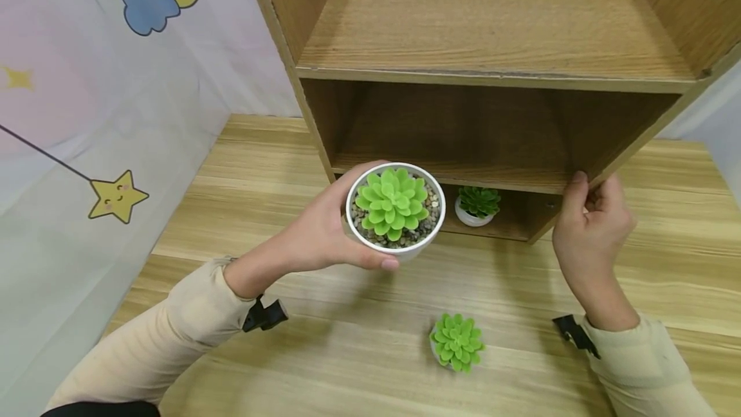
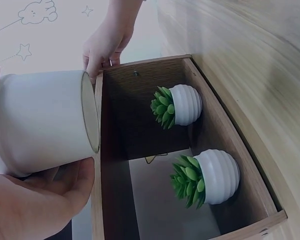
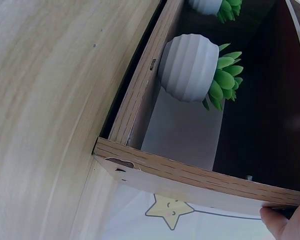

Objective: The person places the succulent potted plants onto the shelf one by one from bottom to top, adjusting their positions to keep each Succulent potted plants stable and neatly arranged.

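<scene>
My left hand [image 1: 318, 230] grips a white pot [image 1: 410, 252] with a light green succulent [image 1: 392, 204] set in pebbles, upright in front of the wooden shelf [image 1: 492, 76]. In the left wrist view, the smooth side and base of this pot [image 2: 50, 120] show near the shelf's middle board. My right hand [image 1: 593, 237] holds the right side panel of the shelf near the middle board, thumb at the front edge. Two small ribbed white pots [image 2: 220, 177] with darker green succulents stand in the lowest compartment; the head view shows one of them [image 1: 476, 217].
Another light green succulent [image 1: 457, 342] stands on the wood-grain tabletop [image 1: 347, 352] in front of the shelf. A pale cloth [image 1: 173, 101] printed with stars, a moon and a cloud hangs at the left and behind.
</scene>
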The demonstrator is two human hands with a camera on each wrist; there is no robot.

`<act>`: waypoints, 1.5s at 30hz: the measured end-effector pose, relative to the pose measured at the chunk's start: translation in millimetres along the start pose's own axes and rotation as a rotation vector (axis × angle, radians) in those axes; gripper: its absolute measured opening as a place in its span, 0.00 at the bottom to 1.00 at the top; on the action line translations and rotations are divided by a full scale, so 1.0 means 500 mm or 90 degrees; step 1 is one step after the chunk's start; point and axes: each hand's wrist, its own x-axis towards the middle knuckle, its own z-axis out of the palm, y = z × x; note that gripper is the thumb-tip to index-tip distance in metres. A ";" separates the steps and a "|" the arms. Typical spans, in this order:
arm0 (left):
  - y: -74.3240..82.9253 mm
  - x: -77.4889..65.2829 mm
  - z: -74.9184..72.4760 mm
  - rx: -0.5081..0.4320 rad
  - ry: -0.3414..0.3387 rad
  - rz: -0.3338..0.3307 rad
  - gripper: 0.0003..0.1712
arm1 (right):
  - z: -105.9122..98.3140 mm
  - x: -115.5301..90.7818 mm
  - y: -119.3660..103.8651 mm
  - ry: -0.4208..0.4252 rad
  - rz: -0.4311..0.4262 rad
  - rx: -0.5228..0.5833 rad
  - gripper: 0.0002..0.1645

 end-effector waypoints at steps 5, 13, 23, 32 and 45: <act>0.004 0.001 -0.003 0.007 0.016 0.000 0.59 | 0.001 0.001 -0.006 -0.003 -0.005 -0.002 0.13; 0.010 0.005 -0.001 0.002 0.034 0.005 0.59 | 0.000 0.001 -0.009 0.000 -0.003 0.006 0.13; 0.020 0.013 -0.006 0.016 0.039 0.020 0.58 | 0.001 0.003 -0.012 -0.003 -0.005 0.017 0.14; 0.025 0.017 -0.007 0.013 0.048 0.017 0.57 | 0.001 0.002 -0.005 -0.006 -0.007 0.025 0.14; 0.028 0.024 -0.013 0.030 0.061 0.019 0.56 | -0.001 0.002 0.007 -0.008 -0.009 0.018 0.14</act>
